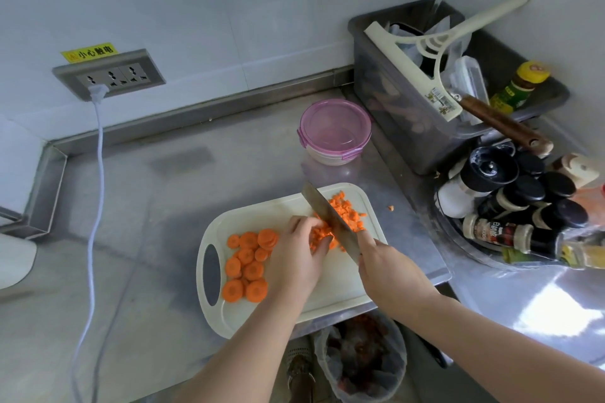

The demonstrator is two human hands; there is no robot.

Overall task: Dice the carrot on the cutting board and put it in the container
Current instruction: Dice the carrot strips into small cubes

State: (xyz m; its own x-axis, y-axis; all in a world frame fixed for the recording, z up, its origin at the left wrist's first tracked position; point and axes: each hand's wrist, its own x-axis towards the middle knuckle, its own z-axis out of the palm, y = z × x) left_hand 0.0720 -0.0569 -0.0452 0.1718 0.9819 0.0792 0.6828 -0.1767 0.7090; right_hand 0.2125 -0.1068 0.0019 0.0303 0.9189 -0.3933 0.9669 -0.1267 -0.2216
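Left hand (299,249): centre of frame, fingers curled, pinning down the orange carrot bunch (319,235) just left of the blade.
Right hand (389,271): lower centre-right, wrapped round the handle of the broad steel knife (330,216), one finger laid forward along the blade; handle itself hidden in the fist.
Step, by the look of it: mid-dice, blade angled down into the bunch.
Small orange carrot dice (347,209): heaped at the upper right of the white plastic cutting board (343,288), right of the blade.
Flat orange carrot rounds (248,262): uncut on the board's left half, near the oval grip hole.
Round clear container with pink clip lid (334,131): above the board, well apart, apparently lidded, nothing orange inside.
Risk one: fingertips right beside the edge; one rolling piece, one slip, a nick.
Risk two: dice jumping off under the chop, witness the stray orange bit (391,207) on the metal right of the board.
Risk three: board's lower edge at, maybe over, the counter's front; liable to skid or tip toward the open waste bin (363,360) at the bottom of frame.
Risk four: lid to come off first; if forgotten, a spill.
Surface: brushed steel counter (163,206), smooth, probably slick under plastic.
Room: pale wall; grey triple wall socket (109,75) with yellow label upper left, white cable (98,173) hanging down; grey plastic tub (409,108) with cream squeegee (425,52) upper right; dark-capped spice bottles (510,206) at the right edge.
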